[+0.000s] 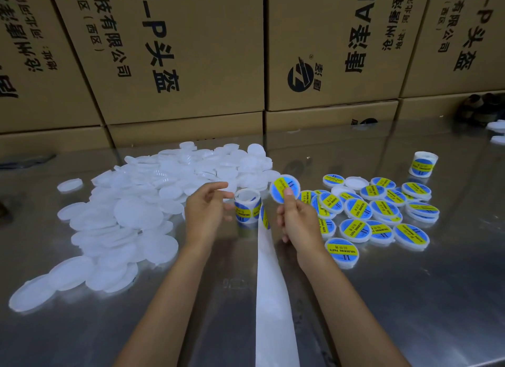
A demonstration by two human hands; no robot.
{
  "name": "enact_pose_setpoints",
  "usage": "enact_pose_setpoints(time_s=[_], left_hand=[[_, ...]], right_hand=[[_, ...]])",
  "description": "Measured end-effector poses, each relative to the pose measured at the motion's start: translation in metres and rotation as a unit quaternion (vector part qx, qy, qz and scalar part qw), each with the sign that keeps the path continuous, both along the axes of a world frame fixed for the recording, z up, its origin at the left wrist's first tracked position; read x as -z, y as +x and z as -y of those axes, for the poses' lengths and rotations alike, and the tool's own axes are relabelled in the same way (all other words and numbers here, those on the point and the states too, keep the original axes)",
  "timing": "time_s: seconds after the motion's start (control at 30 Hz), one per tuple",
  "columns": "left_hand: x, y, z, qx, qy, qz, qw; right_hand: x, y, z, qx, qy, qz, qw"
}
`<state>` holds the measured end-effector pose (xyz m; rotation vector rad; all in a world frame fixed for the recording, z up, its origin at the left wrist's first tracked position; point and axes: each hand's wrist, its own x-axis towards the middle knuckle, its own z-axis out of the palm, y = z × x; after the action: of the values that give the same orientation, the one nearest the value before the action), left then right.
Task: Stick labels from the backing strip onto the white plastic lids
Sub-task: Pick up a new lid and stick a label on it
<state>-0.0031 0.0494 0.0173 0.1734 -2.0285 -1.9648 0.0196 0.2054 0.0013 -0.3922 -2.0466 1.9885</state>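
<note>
Labelled lid point(284, 188) pinched upright at right hand point(297, 220) fingertips, thumb on its face. Left hand point(205, 211) loosely open, holding nothing. Label roll point(247, 206) between hands, strip point(273, 298) trailing below. Bare lids point(142, 202) left, labelled pile point(379, 216) right.

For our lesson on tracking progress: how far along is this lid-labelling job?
Done: a cluster of labelled lids lies on the right of the table. In hand: the right hand holds up a lid that already bears a label; the left hand is empty beside the label roll. Left: a large heap of plain lids, clearly the bigger share.
</note>
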Motion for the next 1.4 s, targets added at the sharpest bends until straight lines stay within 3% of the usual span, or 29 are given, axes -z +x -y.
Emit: enact_pose_setpoints(time_s=[0.17, 0.3, 0.53, 0.77, 0.87, 0.97, 1.03, 1.07, 1.2, 1.4], left_hand=[[0.01, -0.008, 0.016, -0.075, -0.081, 0.029, 0.994], [0.012, -0.009, 0.028, -0.108, -0.205, 0.049, 0.972], [0.019, -0.007, 0.04, -0.07, -0.384, 0.091, 0.916], [0.015, -0.004, 0.035, -0.081, -0.424, 0.072, 0.899], [0.009, -0.003, 0.034, -0.104, -0.36, 0.015, 0.927], [-0.008, 0.001, 0.03, -0.069, -0.1, 0.004, 0.993], [-0.019, 0.006, 0.028, 0.015, 0.076, 0.022, 0.997], [-0.023, 0.009, 0.026, 0.064, 0.12, 0.024, 0.99], [-0.029, 0.016, 0.013, 0.206, 0.157, 0.032, 0.965], [-0.027, 0.018, -0.001, 0.259, 0.208, 0.06, 0.941]], right_hand=[[-0.004, -0.001, -0.013, 0.047, -0.25, 0.031, 0.967], [-0.007, 0.0, -0.019, 0.062, -0.354, 0.032, 0.932], [-0.009, 0.003, -0.018, 0.032, -0.355, 0.035, 0.934], [-0.009, 0.002, -0.012, 0.023, -0.267, 0.041, 0.963], [-0.007, 0.004, -0.006, 0.022, -0.155, 0.004, 0.988], [-0.006, 0.006, 0.003, 0.041, -0.001, -0.095, 0.995], [-0.005, 0.007, 0.009, 0.028, 0.071, -0.168, 0.983], [-0.003, 0.008, 0.012, 0.017, 0.104, -0.191, 0.976], [0.001, 0.007, 0.016, 0.007, 0.184, -0.232, 0.955], [0.003, 0.003, 0.013, -0.01, 0.204, -0.257, 0.945]])
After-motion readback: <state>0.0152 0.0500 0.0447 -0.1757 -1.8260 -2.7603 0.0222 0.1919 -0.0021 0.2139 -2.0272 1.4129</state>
